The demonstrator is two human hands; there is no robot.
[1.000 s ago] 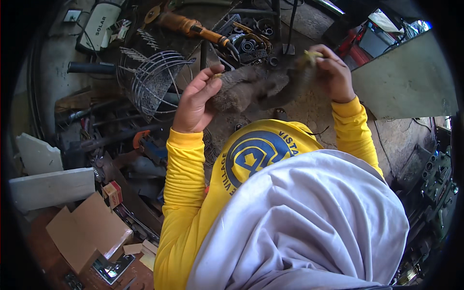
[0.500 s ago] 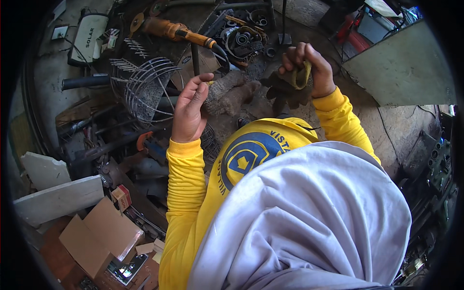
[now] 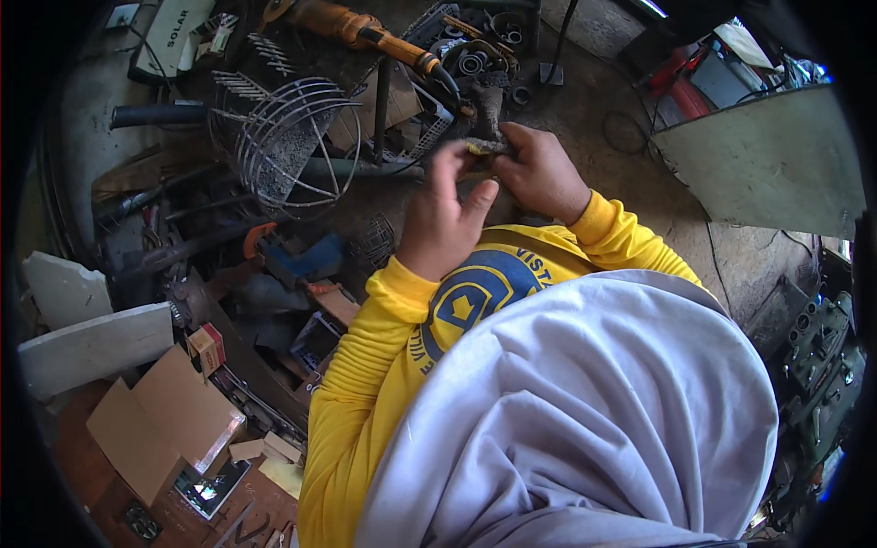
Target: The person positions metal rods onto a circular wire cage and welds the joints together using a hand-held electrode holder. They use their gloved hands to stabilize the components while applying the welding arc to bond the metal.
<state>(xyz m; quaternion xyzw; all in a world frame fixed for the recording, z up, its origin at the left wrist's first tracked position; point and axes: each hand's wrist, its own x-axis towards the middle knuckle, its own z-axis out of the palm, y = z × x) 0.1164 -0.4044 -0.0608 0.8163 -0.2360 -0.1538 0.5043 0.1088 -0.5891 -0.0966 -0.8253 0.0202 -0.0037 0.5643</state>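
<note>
Orange grinder (image 3: pixel 356 27) near curved wire cage (image 3: pixel 258 128); open cardboard box (image 3: pixel 178 411) lower left.

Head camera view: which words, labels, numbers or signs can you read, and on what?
Yellow shirt: dark blue lettering around a blue emblem, partly hidden; wording not copied.
Pale upper-left case: dark capitals, legible; wording not copied.
Small red-and-tan box: print too small to read surely.

The left hand (image 3: pixel 448 215) lies just left of the right hand (image 3: pixel 544 173), a work glove (image 3: pixel 491 105) at and beyond the right fingers. Ahead to the left lies an angle grinder (image 3: pixel 338 26), with metal parts (image 3: pixel 471 62) to its right and a wire cage (image 3: pixel 260 125) nearer. A panel (image 3: pixel 763 164) stands right; at near left, a small carton (image 3: pixel 207 348) sits beyond a cardboard box (image 3: pixel 184 400).
</note>
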